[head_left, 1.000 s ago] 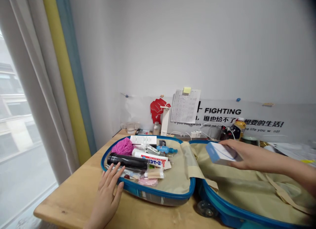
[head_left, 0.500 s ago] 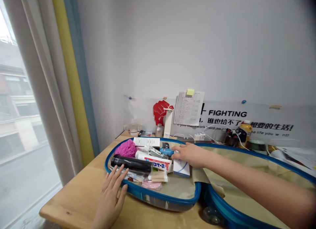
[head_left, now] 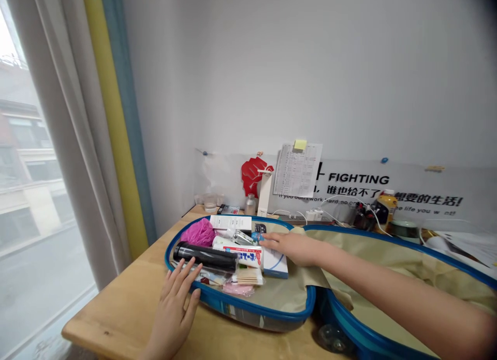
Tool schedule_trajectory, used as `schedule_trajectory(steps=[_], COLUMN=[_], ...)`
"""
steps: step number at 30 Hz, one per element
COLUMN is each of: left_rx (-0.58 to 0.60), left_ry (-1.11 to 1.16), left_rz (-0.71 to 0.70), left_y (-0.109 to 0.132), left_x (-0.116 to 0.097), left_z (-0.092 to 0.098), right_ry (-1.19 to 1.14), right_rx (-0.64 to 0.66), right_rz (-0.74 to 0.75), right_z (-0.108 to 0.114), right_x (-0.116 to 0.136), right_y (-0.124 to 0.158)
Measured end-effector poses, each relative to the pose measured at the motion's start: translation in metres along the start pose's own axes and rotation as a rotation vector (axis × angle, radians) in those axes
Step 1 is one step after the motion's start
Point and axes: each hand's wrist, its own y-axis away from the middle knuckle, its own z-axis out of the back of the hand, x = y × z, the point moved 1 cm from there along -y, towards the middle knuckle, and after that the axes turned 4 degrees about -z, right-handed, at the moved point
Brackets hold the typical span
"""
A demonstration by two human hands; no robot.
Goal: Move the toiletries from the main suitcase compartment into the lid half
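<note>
A blue suitcase [head_left: 272,311] lies open on a wooden table [head_left: 116,318]. Its left half holds a pink bath puff [head_left: 198,232], a black tube [head_left: 205,256], a toothpaste box [head_left: 240,255], a flat white box [head_left: 231,222] and wooden swabs [head_left: 248,277]. My right hand [head_left: 291,246] reaches across with its fingers stretched out over the top of a white and blue box [head_left: 276,265], which lies against the toothpaste box. My left hand [head_left: 176,300] rests flat, fingers spread, on the suitcase's near left rim beside the black tube.
The right half of the suitcase shows beige lining [head_left: 407,267]. Behind it stand a yellow-capped bottle [head_left: 384,204], cables, small jars and a white lamp [head_left: 265,194]. A paper sheet [head_left: 297,168] hangs on the wall. Curtains [head_left: 97,142] and a window are on the left.
My right hand carried the white and blue box from over the right half to the left half, set it down, and slid it left against the toothpaste box. My left hand stayed put.
</note>
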Motion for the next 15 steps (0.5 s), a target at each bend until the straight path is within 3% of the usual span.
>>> schedule_trajectory(steps=[3,6,8,11,13,15], left_rx=[-0.005,-0.010,-0.015,-0.056,-0.073,-0.048], left_ry=[0.001,-0.007,-0.015,-0.033,-0.047,-0.029], left_rz=[0.002,-0.008,-0.018,-0.041,-0.085,-0.158], left_y=[0.000,-0.001,-0.002,-0.004,-0.008,-0.013], left_x=[0.001,0.001,0.000,-0.004,-0.009,-0.016], left_z=[-0.001,-0.001,0.001,0.005,0.007,0.010], right_ry=[-0.074,-0.124,-0.143,-0.192,-0.263,-0.314], right_rx=[-0.005,-0.072,-0.132,-0.220,-0.277,-0.309], right_rz=[-0.028,-0.099,-0.164,-0.287,-0.390,-0.482], right_z=[-0.004,0.009,0.025,0.035,0.019,-0.018], right_x=[-0.002,-0.012,-0.021,-0.031,-0.032,-0.029], right_y=[0.002,0.015,0.038,0.093,0.139,0.182])
